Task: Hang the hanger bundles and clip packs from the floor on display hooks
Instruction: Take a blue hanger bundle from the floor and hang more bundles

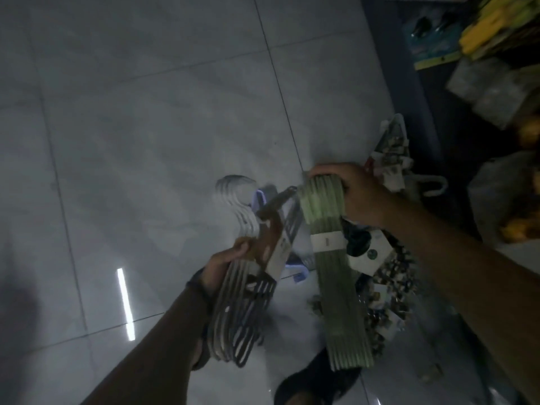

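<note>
Hanger bundles filled both hands of a person who stood over a grey tiled floor (146, 112) in dim light. The left hand (225, 264) had its fingers curled round the necks of a grey hanger bundle (236, 320), which hung down along the forearm above the floor's lower middle. A brown card label (271, 238) wrapped that bundle near its hooks; its print was too blurred to read.

The right hand (356, 194) clasped the top of a green hanger bundle (336, 287), fingers wrapped over it. A white paper band (327, 242) crossed this bundle and carried a small dark mark, not legible.

Just beside the green bundle, on its right, hung dark, speckled clip packs (391, 287) with a white card (369, 257) that bore a round green emblem. No words could be made out on it. Whether the right hand also held these packs could not be told.

A white hanger bundle (394, 159) lay at the floor's right edge, beyond the right hand. A lilac hanger (298, 276) lay on the tiles between the two held bundles. A black shoe (315, 378) showed at the floor's near edge. Yellow packs (491, 27) sat past the floor's far right corner.
</note>
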A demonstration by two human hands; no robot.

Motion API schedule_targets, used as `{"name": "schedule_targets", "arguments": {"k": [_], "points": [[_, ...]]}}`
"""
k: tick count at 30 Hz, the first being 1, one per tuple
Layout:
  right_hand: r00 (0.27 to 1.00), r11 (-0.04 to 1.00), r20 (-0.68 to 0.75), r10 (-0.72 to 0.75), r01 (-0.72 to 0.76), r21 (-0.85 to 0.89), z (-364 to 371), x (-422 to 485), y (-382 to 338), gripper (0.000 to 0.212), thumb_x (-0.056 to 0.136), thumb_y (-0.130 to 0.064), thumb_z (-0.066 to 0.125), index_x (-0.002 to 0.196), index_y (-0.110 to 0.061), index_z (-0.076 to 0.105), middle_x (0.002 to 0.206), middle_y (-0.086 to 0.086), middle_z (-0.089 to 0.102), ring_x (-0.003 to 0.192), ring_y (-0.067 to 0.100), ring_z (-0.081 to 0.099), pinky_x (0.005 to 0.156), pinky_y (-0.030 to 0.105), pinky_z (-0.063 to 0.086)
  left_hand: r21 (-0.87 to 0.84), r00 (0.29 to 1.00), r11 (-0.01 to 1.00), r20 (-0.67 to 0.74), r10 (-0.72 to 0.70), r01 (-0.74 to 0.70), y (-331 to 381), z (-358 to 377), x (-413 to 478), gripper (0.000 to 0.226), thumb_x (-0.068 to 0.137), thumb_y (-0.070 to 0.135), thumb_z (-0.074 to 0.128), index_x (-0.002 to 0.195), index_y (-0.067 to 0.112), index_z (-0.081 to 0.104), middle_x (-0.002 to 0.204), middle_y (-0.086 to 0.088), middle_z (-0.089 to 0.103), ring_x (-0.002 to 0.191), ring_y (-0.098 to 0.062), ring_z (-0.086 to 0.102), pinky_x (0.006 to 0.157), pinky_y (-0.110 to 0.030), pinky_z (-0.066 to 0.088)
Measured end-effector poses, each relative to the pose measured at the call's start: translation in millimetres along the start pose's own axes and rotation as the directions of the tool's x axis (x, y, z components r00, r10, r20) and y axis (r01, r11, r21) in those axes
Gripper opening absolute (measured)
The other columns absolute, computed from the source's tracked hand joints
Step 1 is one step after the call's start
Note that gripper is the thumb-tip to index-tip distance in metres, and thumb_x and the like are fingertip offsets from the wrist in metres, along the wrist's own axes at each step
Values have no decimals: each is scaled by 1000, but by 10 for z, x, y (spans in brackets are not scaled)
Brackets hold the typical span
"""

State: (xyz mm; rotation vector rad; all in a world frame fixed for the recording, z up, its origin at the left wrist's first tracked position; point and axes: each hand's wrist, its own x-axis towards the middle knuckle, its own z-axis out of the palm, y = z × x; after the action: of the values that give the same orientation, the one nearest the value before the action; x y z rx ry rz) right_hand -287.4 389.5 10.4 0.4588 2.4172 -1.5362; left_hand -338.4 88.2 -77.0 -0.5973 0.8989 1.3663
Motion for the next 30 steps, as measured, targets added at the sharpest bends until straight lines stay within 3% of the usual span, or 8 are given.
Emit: {"name": "schedule_targets", "arguments": {"k": [2,4,9,11,14,16,23,30], "points": [[999,998,40,0,3,-64,223,-24,-49,9,95,-12,68,101,-16,73,92,9,74,85,29,72,82,50,61,121,997,990,-2,-78,78,-124,191,62,44,84,39,81,121,16,78,124,-18,71,105,-39,70,100,-58,53],[995,994,-42,87,-90,-56,438,-75,0,21,98,-15,65,113,-28,73,105,-5,76,97,23,74,88,49,62,178,991,976,-72,-115,126,-235,307,108,37,99,45,62,127,26,76,132,-11,70,106,-38,71,97,-58,56],[955,956,-157,253,-272,-114,862,-197,207,45,96,-1,56,139,-9,65,132,18,70,120,37,66,103,45,55,452,994,887,-89,-62,96,-364,393,248,77,94,40,71,161,27,35,158,-7,50,138,-31,56,103,-40,55],[931,937,-191,311,-334,-101,969,-164,355,47,95,-3,56,141,-9,62,132,19,70,122,38,66,104,48,55,700,998,714,-49,41,5,-345,381,252,86,88,27,82,159,31,32,152,2,53,133,-18,58,103,-30,54],[887,908,-249,388,-414,-60,1162,-41,775,41,92,-20,52,131,-19,64,118,13,74,110,36,70,95,52,58,973,984,227,-77,161,39,-382,371,235,116,67,56,93,160,38,25,156,9,44,136,-17,49,112,-42,49],[858,878,-239,455,-477,-41,1105,-61,598,28,96,-19,48,121,-18,61,109,11,70,100,33,68,90,46,57,985,950,67,-169,263,157,-466,415,230,129,51,71,91,154,44,19,146,4,47,130,-25,52,107,-49,53],[814,865,-307,493,-496,75,1020,-140,530,15,101,-12,62,114,-5,61,99,10,64,95,28,65,73,32,44,941,911,144,-335,242,308,-525,647,239,77,63,41,75,121,46,23,112,1,66,98,-29,68,86,-49,62],[836,819,-16,548,-533,212,418,-639,725,63,89,-33,80,144,-19,53,136,5,61,124,27,61,103,42,53,933,935,-147,-299,189,328,164,980,-51,65,73,36,80,126,26,44,106,-2,66,98,-28,66,87,-46,60]]}}
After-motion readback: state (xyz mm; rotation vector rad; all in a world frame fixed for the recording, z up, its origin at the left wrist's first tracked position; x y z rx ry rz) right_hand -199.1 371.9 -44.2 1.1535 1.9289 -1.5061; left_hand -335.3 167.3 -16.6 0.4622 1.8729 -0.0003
